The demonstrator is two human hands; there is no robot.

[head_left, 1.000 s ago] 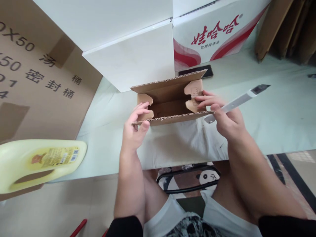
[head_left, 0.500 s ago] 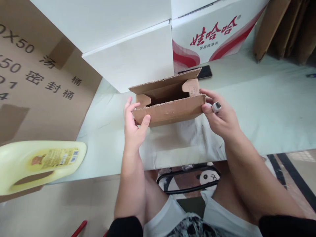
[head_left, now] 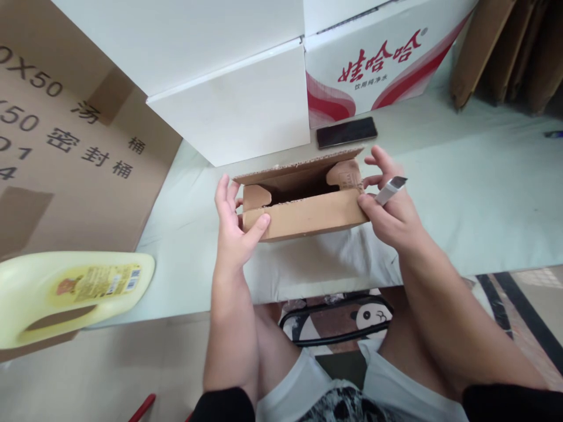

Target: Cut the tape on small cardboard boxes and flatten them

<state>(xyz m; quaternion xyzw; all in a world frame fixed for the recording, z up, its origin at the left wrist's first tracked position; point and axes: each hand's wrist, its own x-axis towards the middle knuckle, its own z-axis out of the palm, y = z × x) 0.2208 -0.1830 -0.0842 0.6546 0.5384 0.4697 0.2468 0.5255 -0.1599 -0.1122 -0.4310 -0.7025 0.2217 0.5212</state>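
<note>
A small brown cardboard box [head_left: 305, 218] is held over the table's near side, its top flaps standing up and its inside dark. My left hand [head_left: 235, 225] grips its left end, thumb pressed on the near side and fingers around the far corner. At the right end, my right hand [head_left: 391, 205] has its thumb against the near corner, with some fingers raised. A silver utility knife [head_left: 391, 190] is tucked in that hand, its slanted end pointing up and right. Most of the knife is hidden by the palm.
Behind the box lies a black phone [head_left: 346, 133], in front of white cartons [head_left: 246, 111] with red print on one. A yellow jug [head_left: 101, 287] and a large printed carton [head_left: 88, 146] stand left. Folded cardboard [head_left: 484, 53] leans at the back right of the cloth-covered table [head_left: 475, 205].
The box has come slightly nearer to me and lower, uncovering the phone. My right hand has turned, its fingers lifting off the box's end, and more of the knife shows.
</note>
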